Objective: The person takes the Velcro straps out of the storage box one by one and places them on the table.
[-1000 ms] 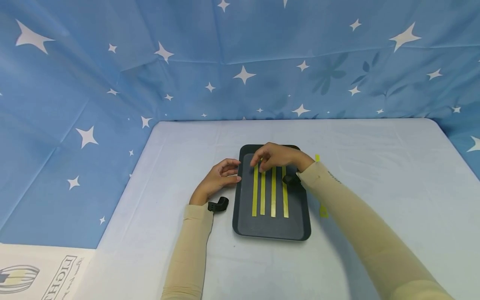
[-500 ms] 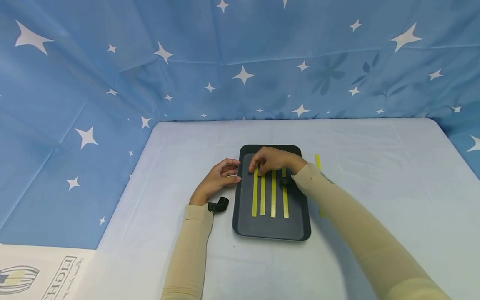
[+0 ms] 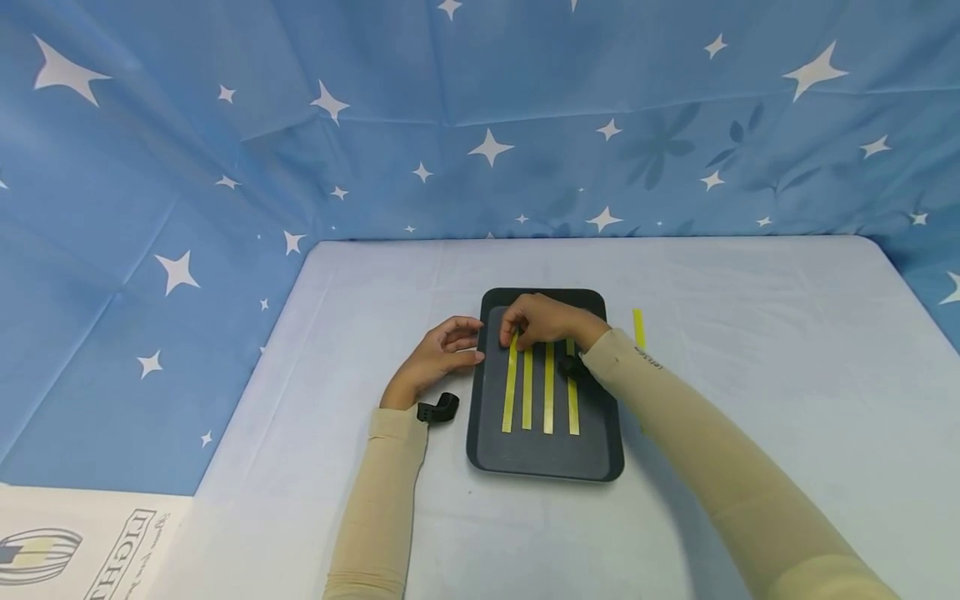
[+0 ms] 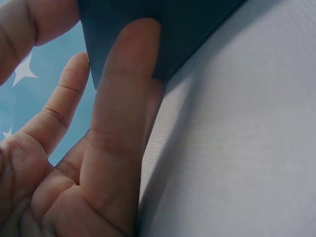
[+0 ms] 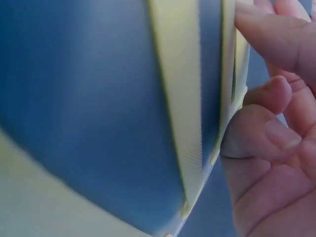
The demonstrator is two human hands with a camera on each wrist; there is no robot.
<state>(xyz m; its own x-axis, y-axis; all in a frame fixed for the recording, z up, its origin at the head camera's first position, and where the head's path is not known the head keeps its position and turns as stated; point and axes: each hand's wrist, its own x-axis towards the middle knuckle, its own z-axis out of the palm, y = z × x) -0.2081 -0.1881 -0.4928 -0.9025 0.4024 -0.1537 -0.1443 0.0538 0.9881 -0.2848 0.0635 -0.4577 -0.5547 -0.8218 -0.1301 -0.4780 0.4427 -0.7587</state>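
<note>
My right hand [image 3: 551, 321] reaches over a dark grey tray [image 3: 555, 458] and pinches the far end of the leftmost yellow strip [image 3: 510, 387], which looks like flat tape or paper. Several such strips lie lengthwise in the tray; the hand and wrist cover parts of them. In the right wrist view, bent fingers [image 5: 266, 133] come close beside the strips, and a wide strip [image 5: 180, 89] shows nearer the camera. My left hand [image 3: 438, 358] rests its extended fingertips against the tray's left side. In the left wrist view, a straight finger [image 4: 118, 108] touches the dark tray wall [image 4: 197, 19].
Another yellow strip [image 3: 639, 327] lies on the white tablecloth [image 3: 787, 375] right of the tray, partly hidden by the right sleeve [image 3: 697, 450]. A blue star-patterned curtain [image 3: 420, 83] hangs behind the table. Printed cloth [image 3: 90, 542] shows at lower left.
My right hand has come down and slightly nearer onto the leftmost strip's far end. That strip's near end has shifted slightly left. The left hand stays at the tray's side.
</note>
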